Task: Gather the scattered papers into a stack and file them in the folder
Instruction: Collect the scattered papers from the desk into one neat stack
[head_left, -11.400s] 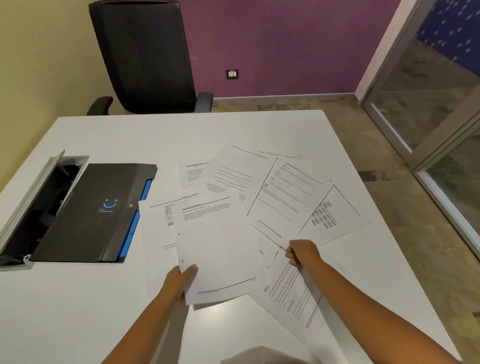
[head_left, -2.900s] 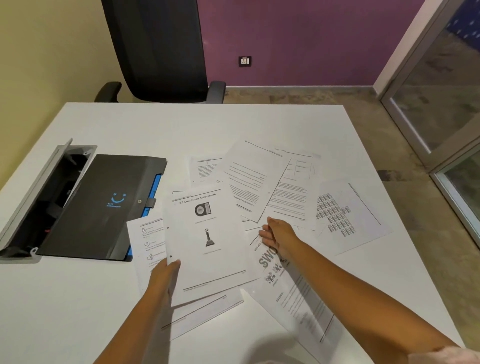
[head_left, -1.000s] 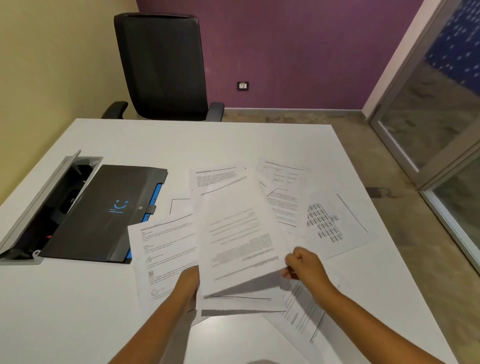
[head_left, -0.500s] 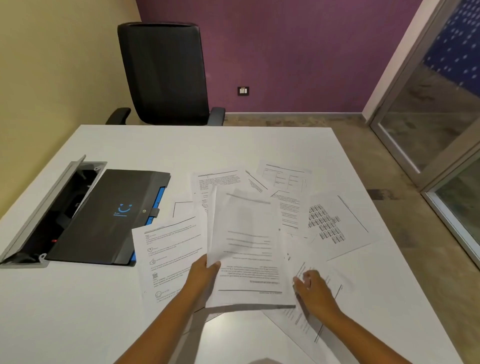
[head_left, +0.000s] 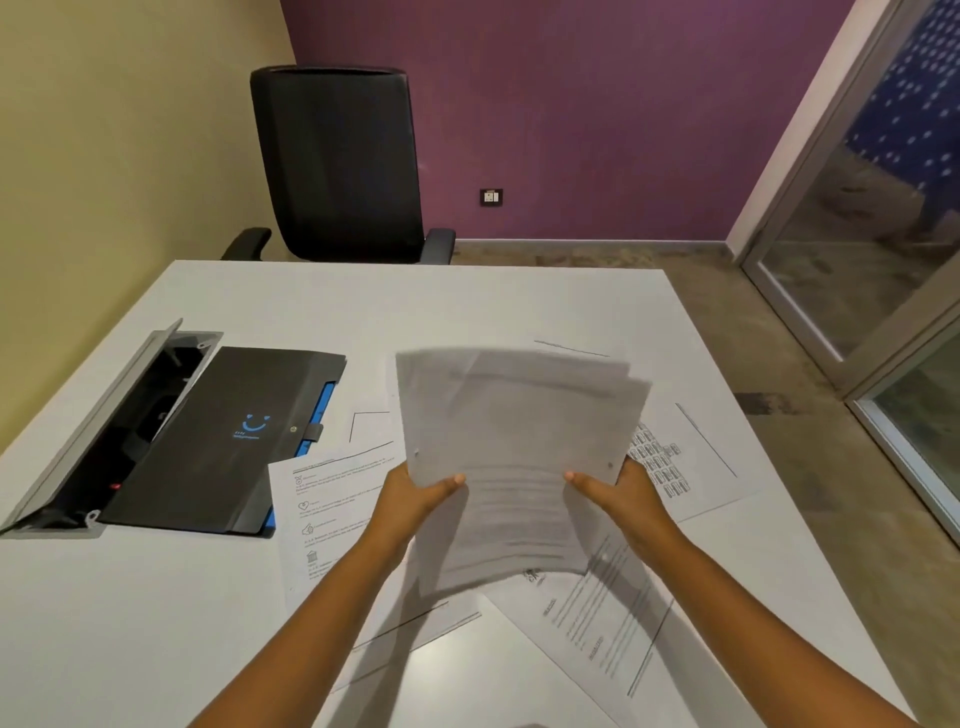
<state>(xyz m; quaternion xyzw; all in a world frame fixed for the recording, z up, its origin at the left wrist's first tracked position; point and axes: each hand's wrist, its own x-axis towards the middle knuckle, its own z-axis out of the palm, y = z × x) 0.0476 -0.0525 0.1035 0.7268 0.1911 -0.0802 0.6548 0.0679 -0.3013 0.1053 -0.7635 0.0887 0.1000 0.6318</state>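
A stack of several white printed papers (head_left: 514, 457) is lifted off the white table (head_left: 467, 306), motion-blurred and tilted toward me. My left hand (head_left: 415, 493) grips its left edge and my right hand (head_left: 618, 493) grips its right edge. Loose sheets still lie flat: one with icons (head_left: 332, 514) at the left, one with a grid of small pictures (head_left: 680, 467) at the right, one with text lines (head_left: 597, 623) near the front. The black folder (head_left: 228, 436) with a blue smiley logo lies shut at the left, blue tabs showing along its right side.
An open grey cable hatch (head_left: 104, 415) is sunk into the table left of the folder. A black office chair (head_left: 343, 161) stands behind the far edge. A glass door (head_left: 883, 234) lies to the right. The table's right edge runs close to the scattered sheets.
My right hand left the sheet on the table and took the stack's right edge. Both hands raised the stack, which now looks thicker and covers the middle sheets.
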